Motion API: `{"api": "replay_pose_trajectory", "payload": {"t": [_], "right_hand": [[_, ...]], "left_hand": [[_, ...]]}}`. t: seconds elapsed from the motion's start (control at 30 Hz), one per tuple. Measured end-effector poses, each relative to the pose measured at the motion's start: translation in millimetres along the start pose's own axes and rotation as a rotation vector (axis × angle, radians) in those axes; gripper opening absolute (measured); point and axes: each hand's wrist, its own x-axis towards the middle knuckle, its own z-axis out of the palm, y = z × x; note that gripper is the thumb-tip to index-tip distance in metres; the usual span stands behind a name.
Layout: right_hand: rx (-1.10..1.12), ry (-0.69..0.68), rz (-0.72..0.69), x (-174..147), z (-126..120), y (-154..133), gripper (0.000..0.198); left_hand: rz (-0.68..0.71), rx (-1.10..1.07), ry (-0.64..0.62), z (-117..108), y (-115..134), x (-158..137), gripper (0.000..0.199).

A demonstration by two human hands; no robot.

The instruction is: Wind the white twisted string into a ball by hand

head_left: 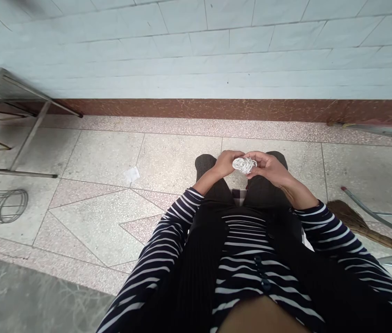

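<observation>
Above my knees, both hands hold a small white bundle, coiled at its left end and crumpled at its right, with thin dark lines in its folds. It looks like rolled paper or fabric; I cannot tell which. My left hand closes round its left side, the fingertips partly hidden behind it. From the right, my right hand pinches it between thumb and fingers. Dark trousers cover my legs just below the bundle.
At the left stand a metal-legged table and a wire rack. A white scrap lies on the tiled floor. A broom and metal legs are at the right. A tiled wall rises ahead.
</observation>
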Motion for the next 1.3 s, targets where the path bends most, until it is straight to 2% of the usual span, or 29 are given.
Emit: {"api": "replay_pose_trajectory", "payload": {"t": [0.1,0.2,0.3,0.4,0.47,0.53,0.63,0.7,0.77,0.9,1.0,1.1,1.17,1.23,1.3], "right_hand": [[0.041,0.125,0.017,5,-4,-1,0.047],[0.076,0.311,-0.033,15,-20,-6,0.049],[-0.023,0.488,-0.104,29,-41,-6,0.048],[-0.296,0.61,-0.124,38,-51,9,0.038],[-0.433,0.564,-0.102,35,-43,23,0.03],[-0.417,0.38,-0.062,23,-27,32,0.028],[-0.174,0.072,0.009,-3,1,29,0.03],[-0.02,0.011,0.034,-18,11,16,0.032],[0.089,0.061,0.045,-26,10,-1,0.033],[0.194,0.321,0.044,-24,-8,-23,0.038],[0.208,0.486,-0.028,-11,-21,-25,0.037],[0.196,0.596,-0.138,10,-32,-19,0.037],[0.117,0.704,-0.205,26,-41,-11,0.039],[-0.1,0.776,-0.22,39,-48,1,0.039],[-0.386,0.695,-0.147,44,-50,16,0.033]], "left_hand": [[-0.066,0.057,-0.017,5,-10,-1,0.024],[-0.06,0.148,-0.107,11,-22,-13,0.035],[0.02,0.317,-0.154,15,-25,-31,0.033],[0.221,0.489,-0.097,9,-13,-39,0.029],[0.363,0.572,-0.047,-1,0,-36,0.029],[0.444,0.634,-0.01,-15,11,-27,0.032],[0.455,0.608,0.004,-26,16,-14,0.031],[0.403,0.474,-0.029,-22,12,-9,0.026],[0.289,0.288,-0.055,-8,4,-8,0.024],[0.076,0.034,-0.085,21,-12,-13,0.035],[0.048,0.021,-0.095,31,-22,-17,0.04],[0.04,0.076,-0.144,32,-29,-22,0.037],[0.044,0.189,-0.183,31,-31,-24,0.035],[0.104,0.324,-0.188,27,-29,-23,0.032],[0.206,0.425,-0.143,20,-24,-19,0.03]]}}
